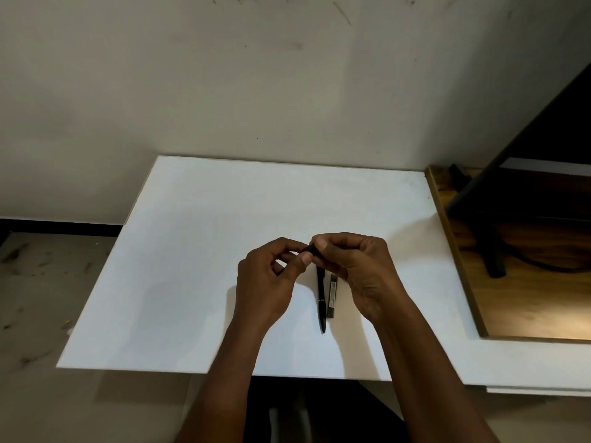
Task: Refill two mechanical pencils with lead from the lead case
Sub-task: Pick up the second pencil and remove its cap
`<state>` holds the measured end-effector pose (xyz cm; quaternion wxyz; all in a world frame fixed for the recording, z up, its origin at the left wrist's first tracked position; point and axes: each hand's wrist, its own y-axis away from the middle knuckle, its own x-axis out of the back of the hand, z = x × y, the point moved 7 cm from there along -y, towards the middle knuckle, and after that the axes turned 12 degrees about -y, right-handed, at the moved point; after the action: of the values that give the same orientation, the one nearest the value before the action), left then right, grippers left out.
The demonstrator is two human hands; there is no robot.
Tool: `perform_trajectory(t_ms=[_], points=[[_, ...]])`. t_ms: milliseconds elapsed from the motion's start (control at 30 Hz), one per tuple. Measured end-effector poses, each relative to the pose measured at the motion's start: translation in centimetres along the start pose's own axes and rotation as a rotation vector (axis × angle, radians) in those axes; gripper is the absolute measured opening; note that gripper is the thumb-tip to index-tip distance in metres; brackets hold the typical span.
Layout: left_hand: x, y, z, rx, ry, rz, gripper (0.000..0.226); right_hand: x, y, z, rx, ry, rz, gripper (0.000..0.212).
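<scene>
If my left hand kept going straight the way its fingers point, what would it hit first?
Most likely the right hand: the left hand points across at it, with only the held pencil between them. Depth is unclear.

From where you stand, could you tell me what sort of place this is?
Likely a simple home study corner: a white tabletop against a scuffed wall, a wooden desk beside it, a pencil and lead case on top.

Nothing legible appears anywhere in view. The lead case (pixel 332 297), lying on the tabletop (pixel 198 251), carries a small pale label patch near its far end with faint marks on it, but the print is too small and blurred to read as letters, a brand or numbers.
</scene>
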<state>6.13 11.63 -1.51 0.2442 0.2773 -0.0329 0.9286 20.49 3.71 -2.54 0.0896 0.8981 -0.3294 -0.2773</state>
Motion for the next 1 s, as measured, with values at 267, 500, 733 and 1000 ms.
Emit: perform_trajectory(t_ms=[267, 500, 733, 1000], points=[[0.1, -0.2, -0.8, 0.035, -0.045, -0.012, 0.009, 0.1, 0.1, 1.2, -0.023, -0.014, 0.056, 0.011], [0.9, -0.3, -1.6, 0.054, -0.06, -0.017, 0.01, -0.4, -0.1, 1.6, -0.029, -0.118, 0.065, 0.009], [2.8, -0.4, -2.7, 0.114, 0.025, 0.037, 0.009, 0.2, -0.4, 0.3, 0.165, 0.234, 0.205, 0.01], [4.2, -0.5, -4.2, 0.188, 0.083, 0.113, 0.012, -3.9, 0.2, 2.6, 0.315, 1.289, 0.029, 0.018]])
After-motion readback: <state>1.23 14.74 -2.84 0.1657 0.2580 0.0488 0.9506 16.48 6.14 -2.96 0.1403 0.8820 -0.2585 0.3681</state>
